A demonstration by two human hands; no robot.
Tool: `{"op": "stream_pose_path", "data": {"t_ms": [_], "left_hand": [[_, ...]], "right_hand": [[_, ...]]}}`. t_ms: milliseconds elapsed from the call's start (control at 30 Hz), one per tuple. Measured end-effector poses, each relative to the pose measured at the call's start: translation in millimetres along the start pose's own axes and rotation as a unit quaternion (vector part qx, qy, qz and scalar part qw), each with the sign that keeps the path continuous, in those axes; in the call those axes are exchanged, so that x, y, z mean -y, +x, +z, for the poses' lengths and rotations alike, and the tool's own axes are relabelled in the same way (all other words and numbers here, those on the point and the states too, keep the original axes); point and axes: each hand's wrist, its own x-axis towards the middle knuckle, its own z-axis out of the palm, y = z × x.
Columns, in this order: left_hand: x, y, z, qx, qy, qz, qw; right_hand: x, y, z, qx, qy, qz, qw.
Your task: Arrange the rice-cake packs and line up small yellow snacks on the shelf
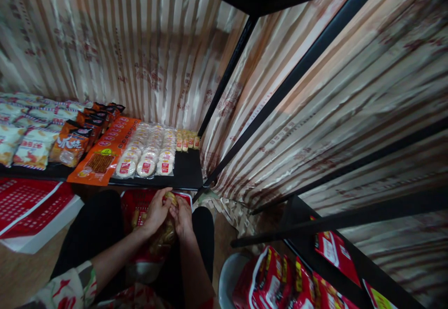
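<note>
My left hand (158, 211) and my right hand (182, 216) meet over a red basket (128, 201) between my knees. Both have their fingers closed around small gold-wrapped snacks (171, 198); how many is partly hidden. More gold-wrapped snacks (164, 236) lie in the basket below my forearms. On the black shelf (187, 171) just beyond, similar small gold packets (185, 141) stand in short rows at the right end. Left of them are rows of round white cakes (147, 162) in clear wrappers.
Further left on the shelf lie a long orange bag (100, 159), orange-black packets (71, 143) and white snack bags (35, 145). Another red basket (31, 201) sits at lower left. Black frame bars (266, 108) cross at right. Red packages (273, 276) fill the lower right.
</note>
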Motion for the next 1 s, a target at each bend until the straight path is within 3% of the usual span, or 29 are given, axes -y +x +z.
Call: {"op": "stream_pose_path", "data": {"t_ms": [367,1000], "left_hand": [[-19.3,37.1,-6.4,-0.002,-0.009,-0.062,0.998],[-21.7,54.5,-1.9,0.067,-0.172,-0.138,0.973]], "right_hand": [[3.8,-1.3,3.9,0.112,0.0,-0.019,0.994],[0.3,17.1,5.4,0.049,-0.083,-0.043,0.994]]}}
